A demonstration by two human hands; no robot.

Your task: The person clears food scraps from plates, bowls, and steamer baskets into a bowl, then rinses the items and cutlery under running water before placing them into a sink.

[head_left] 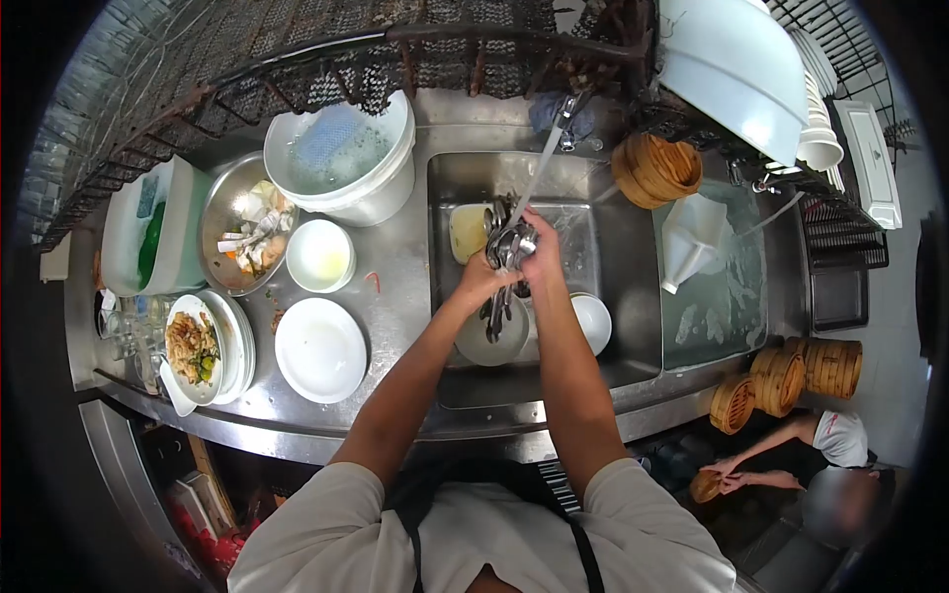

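Note:
A bunch of metal spoons [508,247] is gripped between my two hands over the steel sink [618,351]. My left hand [481,281] is closed round the lower left of the bunch, and my right hand [542,249] wraps its right side. Water from the tap [565,114] runs onto the spoons. Below the hands, a pale bowl [486,346] sits in the sink, partly hidden by the handles. A white bowl [592,324] rests right of my right forearm. Left of the spoons is a small dish with yellowish contents [465,235].
Left counter: a white bucket [390,183] of soapy water, a steel bowl of scraps [222,272], stacked plates [237,346]. Right: a water-filled basin [702,336] and bamboo steamers [776,383]. A wire rack [395,35] overhangs. Another person's hands [727,474] hold something round, lower right.

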